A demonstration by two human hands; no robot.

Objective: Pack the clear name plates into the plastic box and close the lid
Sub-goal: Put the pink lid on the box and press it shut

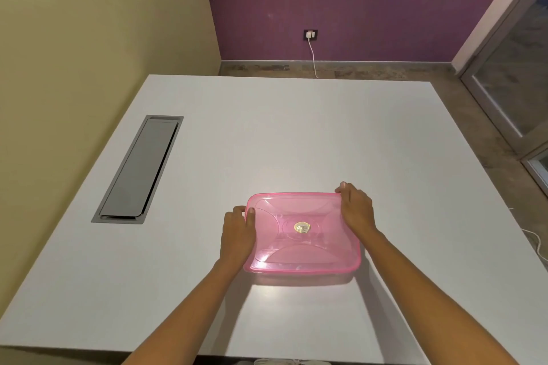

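A plastic box with a translucent pink lid [299, 249] sits on the white table [296, 133], near its front middle. The lid lies flat over the box, with a small gold sticker [302, 227] at its centre. My left hand [237, 234] grips the box's left edge, thumb resting on the lid. My right hand [355, 207] holds the far right corner, fingers curled over the rim. No clear name plates are visible on the table; the box's contents cannot be made out through the lid.
A grey cable hatch [139, 169] is set into the table at the left. A wall socket with a white cable [310, 35] is on the purple wall behind. A glass door [516, 80] stands at the right.
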